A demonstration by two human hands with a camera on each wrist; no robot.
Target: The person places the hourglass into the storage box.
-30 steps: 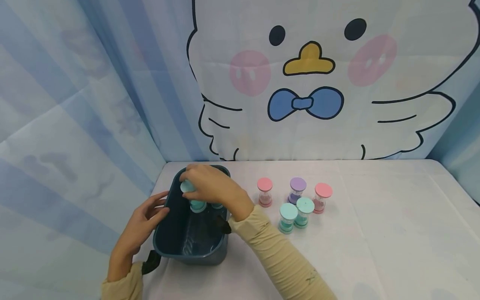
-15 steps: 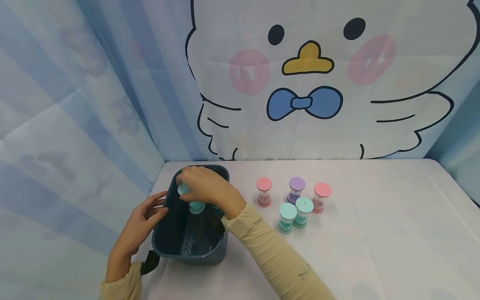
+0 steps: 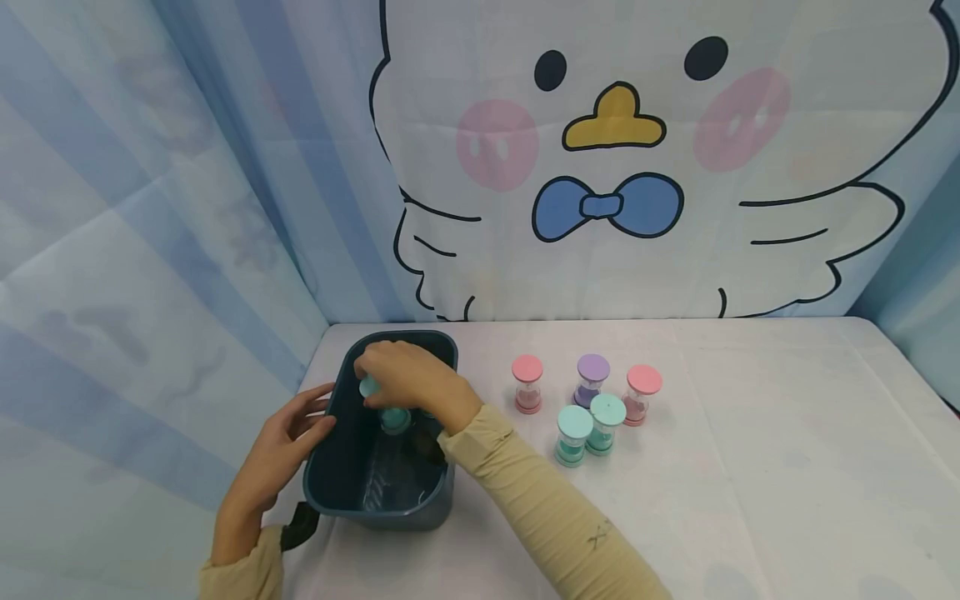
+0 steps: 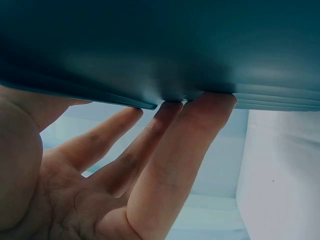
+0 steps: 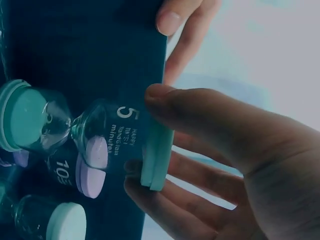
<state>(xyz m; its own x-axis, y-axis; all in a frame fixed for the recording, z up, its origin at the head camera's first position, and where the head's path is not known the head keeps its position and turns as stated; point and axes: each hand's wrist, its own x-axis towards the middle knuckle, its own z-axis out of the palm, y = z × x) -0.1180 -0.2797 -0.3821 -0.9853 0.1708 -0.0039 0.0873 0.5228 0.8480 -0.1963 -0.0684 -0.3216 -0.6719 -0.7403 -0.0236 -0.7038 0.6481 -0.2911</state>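
My right hand (image 3: 408, 375) reaches into a dark blue-grey plastic bin (image 3: 381, 504) and grips a green-capped hourglass (image 3: 369, 387) by one end. In the right wrist view, thumb and fingers pinch the cap of this hourglass (image 5: 156, 160), whose glass reads "5 minutes". Beneath it in the bin are a purple-capped hourglass (image 5: 92, 172) marked 10 and another with a pale green cap (image 5: 67, 222). At the bin's left side, my left hand (image 3: 288, 437) holds the rim, thumb over the edge and fingertips against the outer wall (image 4: 200, 55).
Right of the bin, several hourglasses stand on the white table (image 3: 750, 467): pink (image 3: 528, 383), purple (image 3: 592, 379), another pink (image 3: 642, 396), and two green, one nearer (image 3: 573, 435) and one beside it (image 3: 606, 423). A cartoon-printed curtain (image 3: 600, 275) hangs behind.
My right hand has lowered slightly deeper into the bin with the green-capped hourglass. My left hand stays at the rim, and the hourglasses on the table have not moved.
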